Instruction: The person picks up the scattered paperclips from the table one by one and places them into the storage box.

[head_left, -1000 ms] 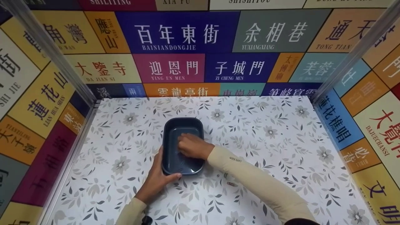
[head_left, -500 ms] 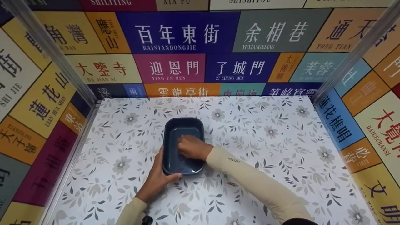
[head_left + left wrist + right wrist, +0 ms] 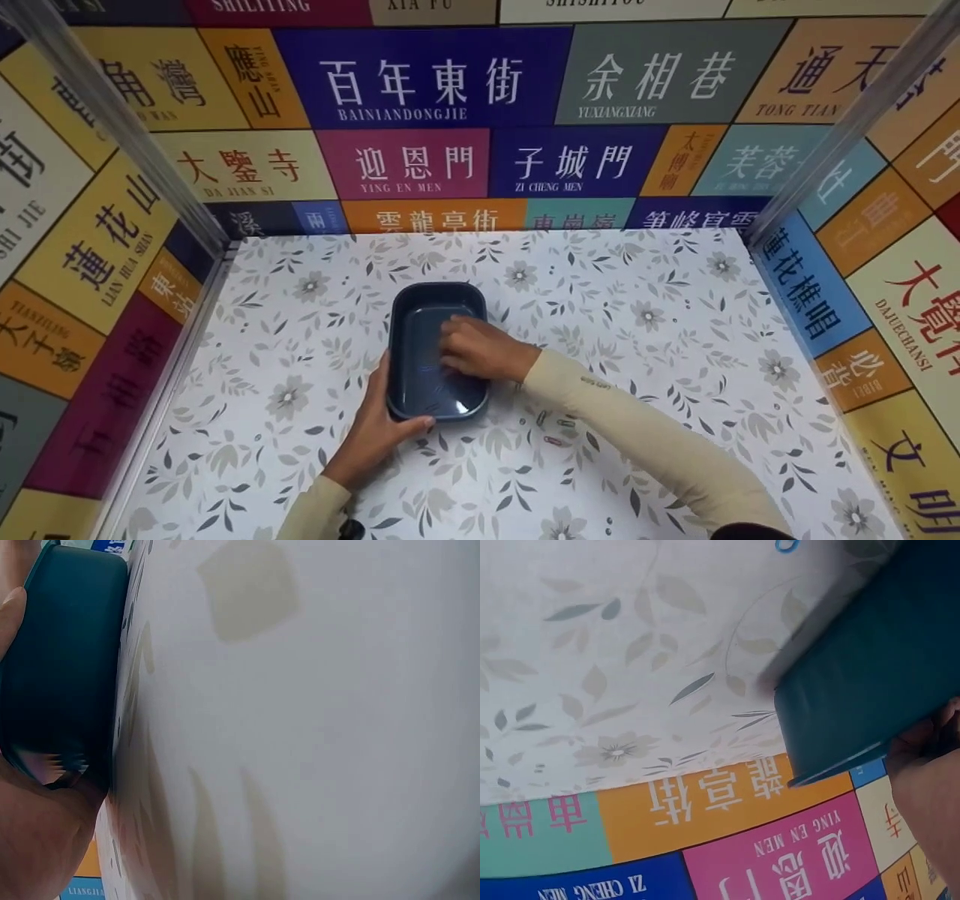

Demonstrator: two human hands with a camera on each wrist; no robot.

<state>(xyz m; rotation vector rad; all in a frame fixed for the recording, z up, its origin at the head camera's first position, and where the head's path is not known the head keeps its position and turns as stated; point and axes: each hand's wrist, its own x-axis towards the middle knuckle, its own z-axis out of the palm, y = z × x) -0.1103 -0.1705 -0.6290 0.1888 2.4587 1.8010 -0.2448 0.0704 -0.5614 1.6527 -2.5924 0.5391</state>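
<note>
A dark blue rectangular container (image 3: 420,337) stands on the patterned tabletop. My left hand (image 3: 379,420) grips its near left corner, thumb along the near rim and fingers against the left side. Over the container's right side, my right hand (image 3: 484,349) reaches in with curled fingers. Whether those fingertips hold anything is hidden. Small bluish marks show on the container floor, too faint to tell what they are. Beside the right forearm lie a red paper clip (image 3: 553,441) and green paper clips (image 3: 566,424). In the right wrist view, a blue paper clip (image 3: 787,544) lies near the container.
The white tabletop (image 3: 300,337) has a grey leaf and flower print. Upright walls covered with coloured name panels (image 3: 420,79) bound the back and both sides. Metal posts (image 3: 832,135) stand at the back corners.
My right hand has shifted to the right and slightly up inside the container. Its sleeve has moved right too, uncovering more of the paper clips. The left hand keeps its place.
</note>
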